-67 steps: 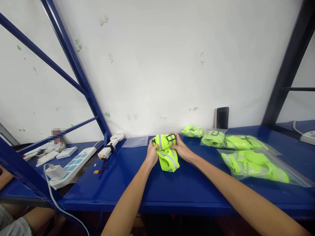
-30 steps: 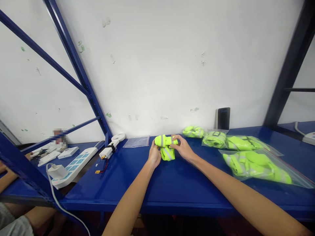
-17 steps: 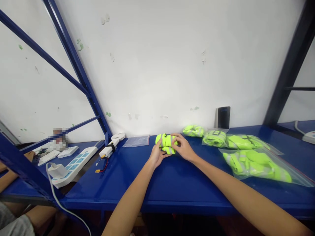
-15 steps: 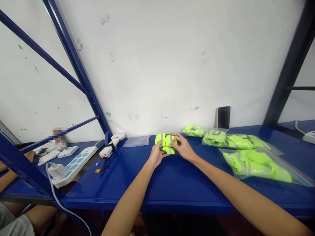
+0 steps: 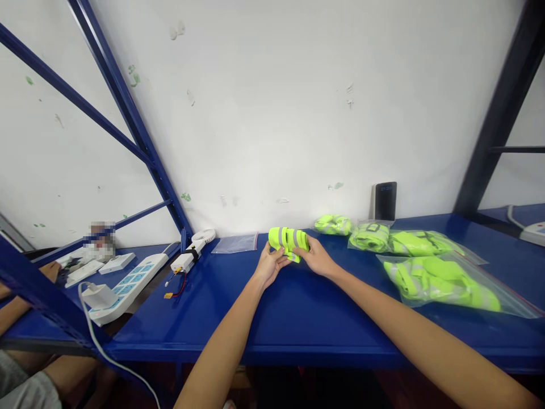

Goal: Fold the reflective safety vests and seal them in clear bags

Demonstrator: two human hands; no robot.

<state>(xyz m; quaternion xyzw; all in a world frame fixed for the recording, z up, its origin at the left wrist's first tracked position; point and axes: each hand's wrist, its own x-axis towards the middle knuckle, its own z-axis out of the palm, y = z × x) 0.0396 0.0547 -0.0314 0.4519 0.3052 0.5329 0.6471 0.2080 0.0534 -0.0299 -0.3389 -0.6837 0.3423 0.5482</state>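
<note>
Between my two hands is a rolled neon-yellow reflective strap (image 5: 286, 237) with silver-grey bands, held above the blue table (image 5: 221, 307). My left hand (image 5: 269, 266) grips its left side, thumb in front and fingers beneath. On the right end, my right hand (image 5: 317, 255) closes with the thumb in front and the fingers mostly hidden behind. A short loose end of the strap hangs below the roll. Behind and left of my hands lies a flat clear zip bag (image 5: 234, 243). To the right are several clear bags (image 5: 443, 284) with similar neon-yellow reflective material inside.
A dark-screened device (image 5: 385, 201) leans on the wall. At the left are a white fan (image 5: 204, 236), a white box with wires (image 5: 183, 261), a power strip (image 5: 131, 287) and blue frame posts (image 5: 145, 130). Another person's arm (image 5: 21, 304) rests at the far left.
The roll has tilted up and its silver bands now face me more. My right hand has shifted from the top of the roll to its right end.
</note>
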